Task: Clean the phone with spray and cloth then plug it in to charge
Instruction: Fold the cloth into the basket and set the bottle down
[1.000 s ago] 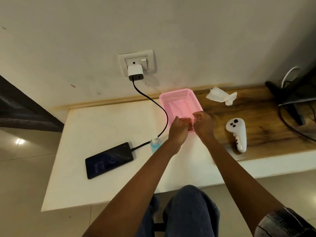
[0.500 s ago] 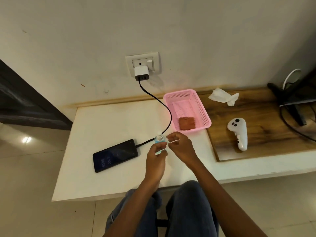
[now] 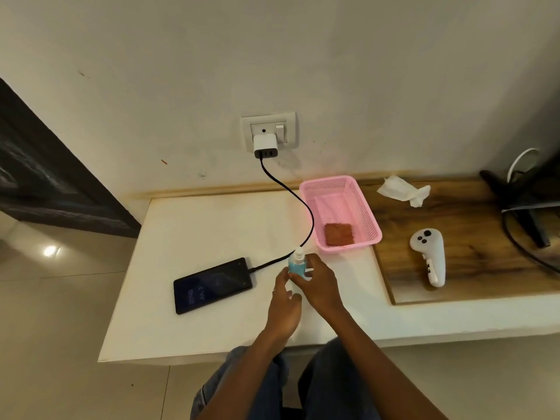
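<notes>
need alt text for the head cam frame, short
Both hands, right hand and left hand, hold a small blue spray bottle over a white table. A phone lies charging by cable; a brown cloth sits in a pink basket.

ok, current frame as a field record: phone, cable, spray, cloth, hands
phone: flat on white table, screen lit
cable: plugged into phone, runs to charger in wall socket
spray bottle: upright, blue, gripped by right hand
left hand: beside bottle base, contact unclear
cloth: brown, folded, inside pink basket
</notes>
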A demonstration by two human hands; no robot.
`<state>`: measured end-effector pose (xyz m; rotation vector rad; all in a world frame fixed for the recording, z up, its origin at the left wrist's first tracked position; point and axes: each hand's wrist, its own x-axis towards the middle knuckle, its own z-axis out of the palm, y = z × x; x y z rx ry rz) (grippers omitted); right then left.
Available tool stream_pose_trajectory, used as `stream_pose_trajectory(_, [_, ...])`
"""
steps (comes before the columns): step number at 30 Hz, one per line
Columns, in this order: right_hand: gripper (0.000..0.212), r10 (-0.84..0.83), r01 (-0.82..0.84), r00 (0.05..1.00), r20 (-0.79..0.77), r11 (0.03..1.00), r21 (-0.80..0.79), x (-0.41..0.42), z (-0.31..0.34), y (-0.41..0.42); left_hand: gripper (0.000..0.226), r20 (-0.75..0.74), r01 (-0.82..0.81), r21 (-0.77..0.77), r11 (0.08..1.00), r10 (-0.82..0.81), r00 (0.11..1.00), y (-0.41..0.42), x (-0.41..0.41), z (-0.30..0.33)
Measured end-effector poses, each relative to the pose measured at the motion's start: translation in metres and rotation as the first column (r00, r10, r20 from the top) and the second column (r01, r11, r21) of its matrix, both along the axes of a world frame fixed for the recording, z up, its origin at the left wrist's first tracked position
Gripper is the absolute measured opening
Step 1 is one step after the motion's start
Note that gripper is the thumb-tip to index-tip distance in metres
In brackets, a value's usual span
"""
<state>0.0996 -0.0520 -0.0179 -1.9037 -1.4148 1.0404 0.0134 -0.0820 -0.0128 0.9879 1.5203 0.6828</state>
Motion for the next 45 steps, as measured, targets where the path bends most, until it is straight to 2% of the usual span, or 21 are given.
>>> stream_pose_trajectory(7, [0.051, -0.113, 0.115, 0.993, -0.022, 0.99, 0.084, 0.039, 0.014, -0.007, 0.049, -0.006, 0.12, 0.122, 0.985, -0.12, 0.993, -0.001, 0.015, -0.006])
stream_pose_trajectory(10, [0.052, -0.142, 0.149, 0.987, -0.081, 0.985, 0.092, 0.056, 0.032, 0.005, 0.051, -0.076, 0.167, 0.128, 0.978, -0.159, 0.984, 0.007, 0.02, -0.009])
stream_pose_trajectory(16, [0.046, -0.207, 0.211, 0.977, -0.042, 0.944, 0.253, 0.075, 0.059, 0.048, 0.062, -0.239, 0.29, 0.088, 0.953, -0.263, 0.935, 0.023, 0.015, -0.021])
stream_pose_trajectory(20, [0.047, -0.196, 0.184, 0.98, 0.026, 0.952, 0.245, 0.078, 0.051, 0.09, 0.067, -0.319, 0.337, 0.053, 0.94, -0.304, 0.898, 0.029, 0.012, -0.028])
stream_pose_trajectory(25, [0.044, -0.182, 0.168, 0.982, 0.047, 0.961, 0.219, 0.076, 0.027, 0.134, 0.067, -0.3, 0.324, 0.045, 0.945, -0.296, 0.907, 0.032, 0.007, -0.034])
stream_pose_trajectory(29, [0.038, -0.153, 0.124, 0.979, 0.134, 0.971, 0.205, 0.077, 0.01, 0.155, 0.067, -0.285, 0.313, 0.043, 0.949, -0.289, 0.914, 0.034, 0.001, -0.037])
stream_pose_trajectory(38, [0.043, -0.15, 0.12, 0.966, 0.211, 0.982, 0.147, 0.082, -0.004, 0.162, 0.066, -0.286, 0.316, 0.032, 0.948, -0.294, 0.912, 0.034, -0.002, -0.041])
stream_pose_trajectory(45, [0.052, -0.185, 0.163, 0.965, 0.187, 0.978, 0.127, 0.082, 0.007, 0.146, 0.066, -0.29, 0.31, 0.011, 0.951, -0.294, 0.911, 0.023, -0.012, -0.035])
